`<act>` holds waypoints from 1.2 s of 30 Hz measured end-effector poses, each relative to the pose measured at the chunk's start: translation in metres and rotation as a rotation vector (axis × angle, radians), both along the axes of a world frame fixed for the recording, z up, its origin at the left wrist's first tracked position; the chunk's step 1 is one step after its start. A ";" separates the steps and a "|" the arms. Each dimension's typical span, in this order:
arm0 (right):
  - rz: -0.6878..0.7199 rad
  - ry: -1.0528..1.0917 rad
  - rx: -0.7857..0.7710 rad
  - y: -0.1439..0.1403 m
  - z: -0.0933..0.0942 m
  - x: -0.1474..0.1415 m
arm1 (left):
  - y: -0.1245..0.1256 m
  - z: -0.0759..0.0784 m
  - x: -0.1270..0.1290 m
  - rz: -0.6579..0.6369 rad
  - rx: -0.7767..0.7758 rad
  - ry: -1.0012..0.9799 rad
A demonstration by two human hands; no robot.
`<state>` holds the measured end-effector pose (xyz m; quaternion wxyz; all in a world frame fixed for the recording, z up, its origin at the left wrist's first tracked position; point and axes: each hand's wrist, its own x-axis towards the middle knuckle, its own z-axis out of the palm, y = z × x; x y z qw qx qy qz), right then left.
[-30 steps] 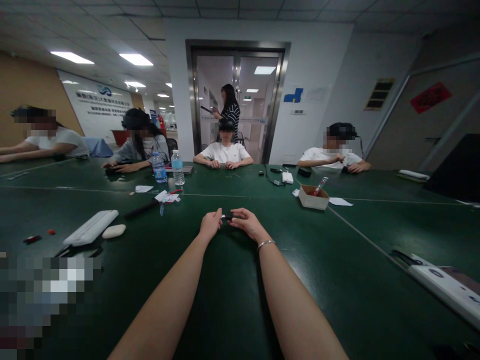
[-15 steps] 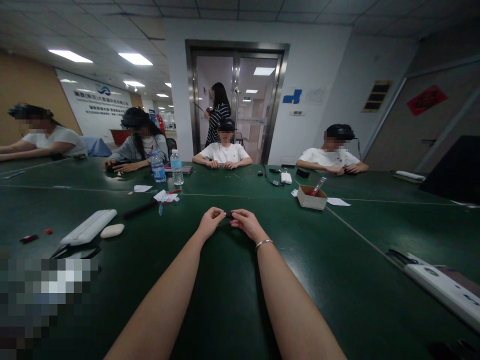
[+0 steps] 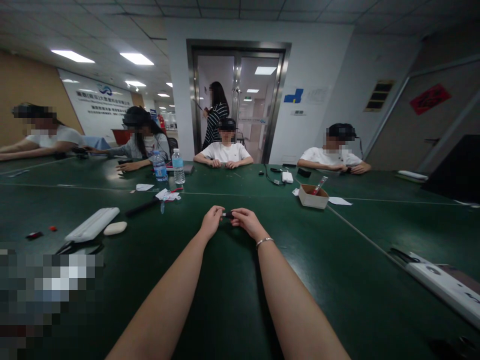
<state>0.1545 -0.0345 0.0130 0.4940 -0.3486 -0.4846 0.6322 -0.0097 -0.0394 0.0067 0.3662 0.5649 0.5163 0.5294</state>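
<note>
Above the green table [image 3: 240, 280], my two hands meet around a small black object [image 3: 228, 215] with a silvery end, too small to name surely. My right hand [image 3: 247, 223] pinches its dark end between thumb and fingers; a silver bangle circles that wrist. At the silvery end, the fingertips of my left hand [image 3: 212, 222] are closed in a pinch. The fingers hide part of the object.
Left of my arms lie a white pouch [image 3: 93, 225], a white oval object [image 3: 115, 228] and scraps of paper [image 3: 167, 195]. Two water bottles [image 3: 178, 167] stand beyond. An open box [image 3: 313, 199] and a white power strip [image 3: 442, 285] are rightward. Several people sit across the table.
More of the object's silvery end now shows between my hands, which are slightly further apart. Across the table, a person at the left has stretched an arm out leftward.
</note>
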 end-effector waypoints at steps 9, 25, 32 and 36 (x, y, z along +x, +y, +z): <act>-0.016 0.007 -0.001 -0.001 0.001 0.000 | 0.000 0.000 -0.002 -0.098 0.016 0.003; -0.027 -0.002 -0.006 -0.001 0.002 -0.001 | -0.005 0.001 0.002 -0.109 0.041 0.053; -0.022 -0.007 -0.001 -0.002 0.003 -0.001 | -0.006 0.001 0.002 -0.107 0.056 0.071; -0.016 -0.005 -0.004 -0.002 0.004 -0.001 | -0.004 -0.001 0.001 -0.122 0.031 0.046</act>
